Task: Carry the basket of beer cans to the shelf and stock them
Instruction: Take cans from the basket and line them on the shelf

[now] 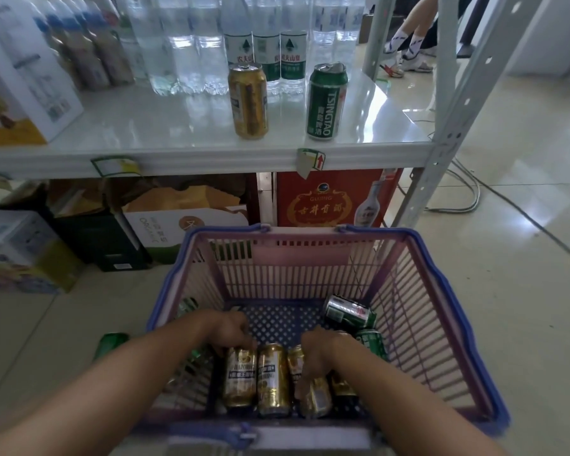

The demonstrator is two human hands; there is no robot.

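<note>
A pink basket (418, 311) with a blue rim stands on the floor in front of the shelf (165, 126). Several gold cans (272, 380) and green cans (349, 312) lie in its bottom. My left hand (232, 330) reaches into the basket and its fingers close on the top of the leftmost gold can (239, 378). My right hand (316, 353) wraps over another gold can (315, 398) beside it. On the shelf a gold can (248, 102) and a green Tsingtao can (325, 102) stand upright, a little apart.
Water bottles (191, 44) fill the back of the shelf, and a white box (23, 87) sits at its left. Cartons and a red box (329, 199) stand under the shelf. The shelf's grey post (454, 126) rises at right. A person's legs (408, 34) and floor cables (474, 192) are beyond it.
</note>
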